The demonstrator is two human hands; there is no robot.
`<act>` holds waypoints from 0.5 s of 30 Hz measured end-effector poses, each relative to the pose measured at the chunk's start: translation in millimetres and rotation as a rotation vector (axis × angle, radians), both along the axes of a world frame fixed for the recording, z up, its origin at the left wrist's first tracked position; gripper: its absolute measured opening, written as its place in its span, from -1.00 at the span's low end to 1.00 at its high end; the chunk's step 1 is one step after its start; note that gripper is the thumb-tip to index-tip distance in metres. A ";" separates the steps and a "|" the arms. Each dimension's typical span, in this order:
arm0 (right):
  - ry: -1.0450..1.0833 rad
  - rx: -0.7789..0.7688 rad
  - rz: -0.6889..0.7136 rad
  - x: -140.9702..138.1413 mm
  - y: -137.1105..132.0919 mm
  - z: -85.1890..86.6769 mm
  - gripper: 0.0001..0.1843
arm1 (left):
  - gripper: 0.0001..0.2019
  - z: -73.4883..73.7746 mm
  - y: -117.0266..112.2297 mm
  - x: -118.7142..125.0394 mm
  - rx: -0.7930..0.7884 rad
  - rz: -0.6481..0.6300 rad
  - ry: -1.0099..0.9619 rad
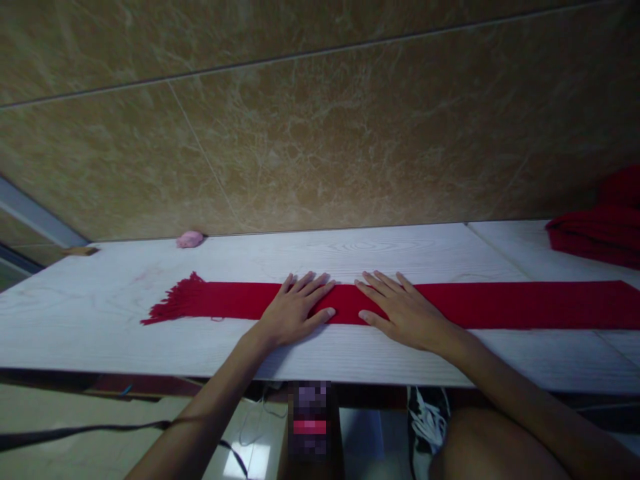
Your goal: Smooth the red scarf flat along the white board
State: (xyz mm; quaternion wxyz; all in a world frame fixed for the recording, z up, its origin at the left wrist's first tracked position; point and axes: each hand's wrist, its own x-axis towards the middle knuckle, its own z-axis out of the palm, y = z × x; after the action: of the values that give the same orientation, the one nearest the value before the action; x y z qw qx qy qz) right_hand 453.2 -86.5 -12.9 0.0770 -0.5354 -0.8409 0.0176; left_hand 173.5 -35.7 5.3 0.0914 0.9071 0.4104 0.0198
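Note:
A long red scarf (520, 305) lies stretched in a narrow strip across the white wood-grain table (310, 353), running past the right edge of the view. Its fringe (175, 300) fans out at the left end. My left hand (300, 307) rests flat on the scarf left of the middle, fingers spread. A short way to the right, my right hand (395, 307) also lies flat on the cloth with its fingers apart. A bare stretch of scarf shows between the two thumbs. Neither hand grips anything.
Folded red cloth (590, 230) sits at the back right. A small pink lump (190, 239) lies by the tiled wall (320, 147), and a small wooden block (80, 251) is at the back left corner. Below the front edge hang a dark strap (100, 433) and white cords (427, 420).

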 end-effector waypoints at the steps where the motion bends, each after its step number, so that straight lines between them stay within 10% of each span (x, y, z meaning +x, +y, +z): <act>1: 0.007 -0.004 -0.002 0.1 -0.1 0.1 -0.20 | -0.31 0.2 0.2 0.1 -0.007 -0.003 -0.002; 15: 0.004 -0.076 -0.010 -0.6 -1.9 3.4 0.02 | -0.28 -7.0 3.2 -3.6 0.021 -0.018 -0.054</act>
State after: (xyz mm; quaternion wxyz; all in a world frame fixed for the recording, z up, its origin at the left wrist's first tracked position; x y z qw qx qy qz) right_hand 452.6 -88.4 -9.6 0.0581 -0.5422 -0.8367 0.0503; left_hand 169.9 -32.4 -1.7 0.0934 0.9108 0.3992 0.0478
